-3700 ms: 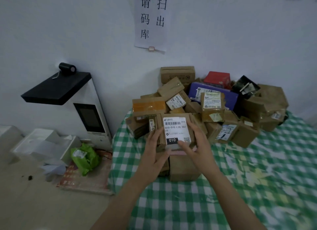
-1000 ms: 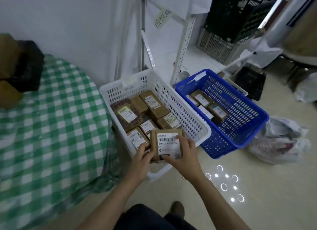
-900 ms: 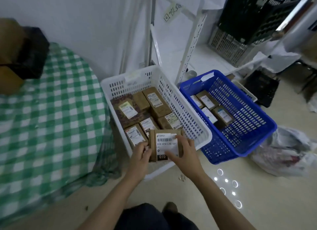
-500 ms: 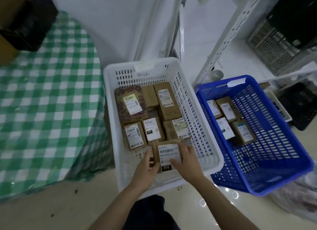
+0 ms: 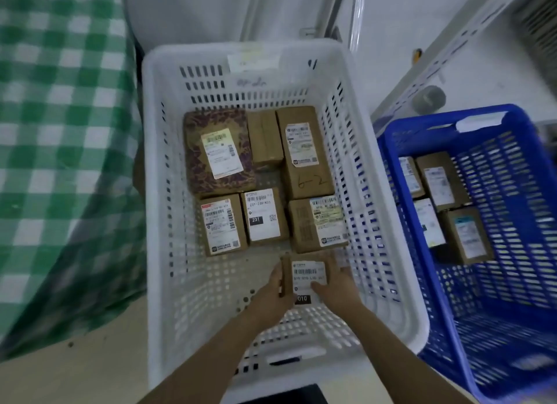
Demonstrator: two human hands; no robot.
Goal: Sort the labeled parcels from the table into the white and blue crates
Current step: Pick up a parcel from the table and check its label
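**010 parcel (image 5: 307, 275) now low inside the white crate (image 5: 168, 192)**

At the far left the green checked cloth (image 5: 60, 132) hangs down from the table. 3.7 s ago the 010 parcel was being lifted from the pile on that table. Half a second ago it was over the near part of the white crate. Now it is lower, inside the crate, in the free space just before the near row of boxes. Whether it already touches the crate floor cannot be told.

In the crate, from the left, lies the patterned parcel (image 5: 196, 168) with a white label too blurred to read. Before it is a small brown box (image 5: 223, 226) with barcodes. Next is the 231 parcel (image 5: 262, 216), whose label shows a line that begins "231" and ends "K01", and "231" in white on a black patch. Then comes the tall brown parcel (image 5: 310, 180) with "6-2" written on it by hand.

The left hand (image 5: 271, 298) grips the left edge of the 010 parcel. The right hand (image 5: 337, 289) holds its right side, thumb on the label. So both hands clasp it, close together. The label shows a barcode, a line beginning "010 010", and "010" on a black patch.

At the right stands the blue crate (image 5: 530, 238), just beside the white one, with some labelled parcels (image 5: 440, 177) in it. Their print cannot be read.
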